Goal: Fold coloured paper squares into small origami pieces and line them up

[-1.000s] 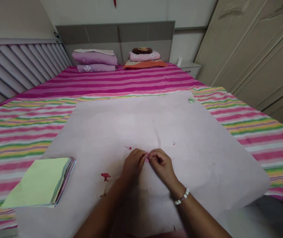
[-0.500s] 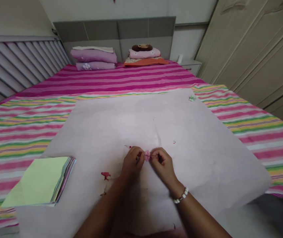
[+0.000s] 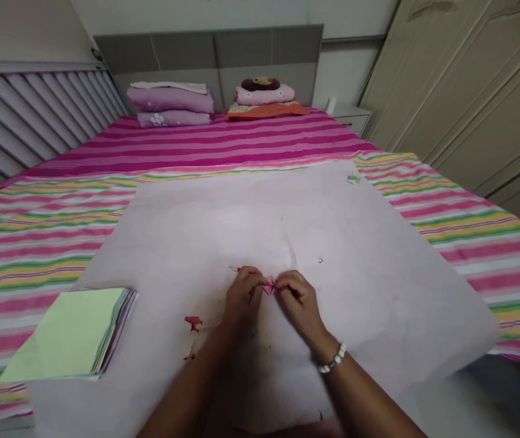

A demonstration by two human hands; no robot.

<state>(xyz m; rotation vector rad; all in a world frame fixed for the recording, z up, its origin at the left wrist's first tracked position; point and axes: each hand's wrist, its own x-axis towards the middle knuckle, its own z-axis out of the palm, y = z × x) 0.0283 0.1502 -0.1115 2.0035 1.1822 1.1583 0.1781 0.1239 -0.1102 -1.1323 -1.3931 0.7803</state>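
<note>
A small pink folded paper piece (image 3: 269, 286) is pinched between my two hands, just above the pale board (image 3: 205, 225). My left hand (image 3: 244, 295) grips its left side between thumb and fingers. On the right side, my right hand (image 3: 300, 298) pinches its edge, with a white beaded bracelet (image 3: 333, 360) on that wrist. The paper's creases show, but its edges under the fingertips are hidden. Close to my left hand's knuckles lies a small red-tipped bit (image 3: 236, 268) on the board.
A stack of coloured paper (image 3: 70, 331), light green on top, lies at the left. Red scrap-like pieces (image 3: 193, 322) rest beside my left forearm. A small green folded paper (image 3: 354, 177) sits at the board's far right corner. Folded bedding (image 3: 171, 100) stands by the headboard.
The pink paper has turned slightly between my fingers and shows a more pointed, diamond-like face. My left fingers have shifted over its upper left edge; my right hand has barely moved.
</note>
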